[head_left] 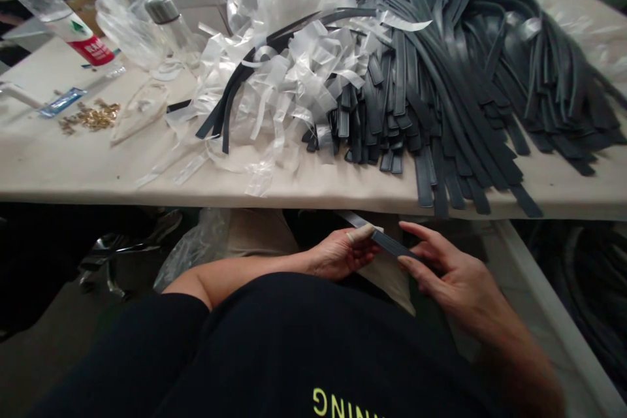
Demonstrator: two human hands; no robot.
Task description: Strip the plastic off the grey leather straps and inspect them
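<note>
A dark grey strap, flat and narrow like those heaped on the table, slants between my two hands below the table's front edge. My left hand pinches it, the thumb on top wearing a pale finger cover. Toward the upper left, the strap's end looks lighter, perhaps from a film on it. My right hand holds the strap's other side between thumb and fingers, the index finger stretched out. Where the strap runs past the right palm is hidden.
A big pile of dark straps hangs over the front edge of the table. Peeled white film strips lie heaped beside it. Farther left are small gold metal pieces, a glass jar and a plastic bottle.
</note>
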